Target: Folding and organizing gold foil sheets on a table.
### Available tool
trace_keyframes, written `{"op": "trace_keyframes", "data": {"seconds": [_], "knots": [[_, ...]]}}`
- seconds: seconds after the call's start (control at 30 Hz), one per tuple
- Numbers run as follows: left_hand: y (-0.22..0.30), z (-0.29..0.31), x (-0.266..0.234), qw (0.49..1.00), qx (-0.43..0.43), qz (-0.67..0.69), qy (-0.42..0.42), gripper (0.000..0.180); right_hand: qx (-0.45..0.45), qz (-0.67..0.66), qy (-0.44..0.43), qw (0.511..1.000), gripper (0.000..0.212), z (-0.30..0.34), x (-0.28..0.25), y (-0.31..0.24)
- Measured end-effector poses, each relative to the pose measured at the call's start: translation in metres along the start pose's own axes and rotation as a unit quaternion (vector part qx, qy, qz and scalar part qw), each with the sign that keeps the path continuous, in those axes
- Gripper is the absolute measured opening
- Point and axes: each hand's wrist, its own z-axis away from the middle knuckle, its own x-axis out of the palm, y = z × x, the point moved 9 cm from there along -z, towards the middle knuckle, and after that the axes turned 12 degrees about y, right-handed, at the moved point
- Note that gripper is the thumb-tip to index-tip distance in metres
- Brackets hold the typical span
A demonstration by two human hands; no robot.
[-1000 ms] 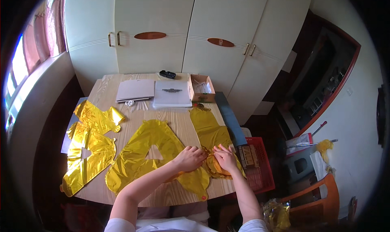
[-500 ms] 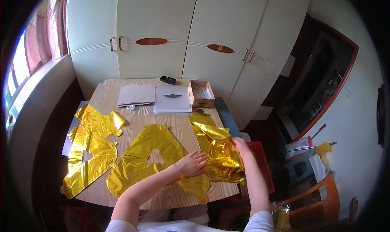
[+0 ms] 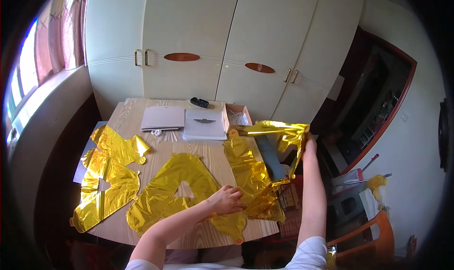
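A flat, uninflated gold foil balloon [image 3: 246, 168] lies at the table's right side, partly lifted and unfolded. My right hand [image 3: 309, 146] grips its raised edge beyond the table's right edge, and the foil hangs from it in creased strips. At the balloon's near left side, my left hand [image 3: 228, 200] has its fingers curled onto the foil; the fingertips are partly hidden. Left of that hand lies a flat A-shaped gold foil balloon [image 3: 158, 187] with a triangular hole. A third gold foil balloon [image 3: 116, 175] spreads over the table's left edge.
Toward the back of the wooden table [image 3: 130, 110] are grey-white boards [image 3: 163, 118], a clear plastic packet [image 3: 204, 130], a black device [image 3: 199, 102] and an open cardboard box [image 3: 238, 115]. A red crate [image 3: 289, 222] and a wooden chair [image 3: 378, 237] stand to the right.
My right hand has moved up and away to the right, pulling the balloon's folded layer open. My left hand has stayed at its near left side, its fingers more curled.
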Motion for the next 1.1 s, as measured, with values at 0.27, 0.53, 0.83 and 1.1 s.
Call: {"op": "trace_keyframes", "data": {"seconds": [0.27, 0.53, 0.83, 1.1], "knots": [[0.009, -0.008, -0.012, 0.998, -0.003, -0.032, -0.046, 0.043, -0.132, 0.026, -0.030, 0.990, 0.041, 0.032, 0.017, -0.081], [-0.033, 0.030, -0.016, 0.968, -0.219, 0.119, 0.012, 0.055, -0.335, 0.247, -0.283, 0.864, 0.025, 0.204, 0.105, -0.057], [-0.112, 0.160, -0.055, 0.450, -0.535, 0.682, 0.214, 0.069, -0.518, 0.386, -0.435, 0.627, 0.012, 0.443, 0.107, 0.048], [-0.135, 0.209, -0.088, 0.547, -0.640, 0.442, 0.310, 0.078, -0.491, 0.393, -0.442, 0.639, 0.018, 0.521, 0.085, 0.112]]}}
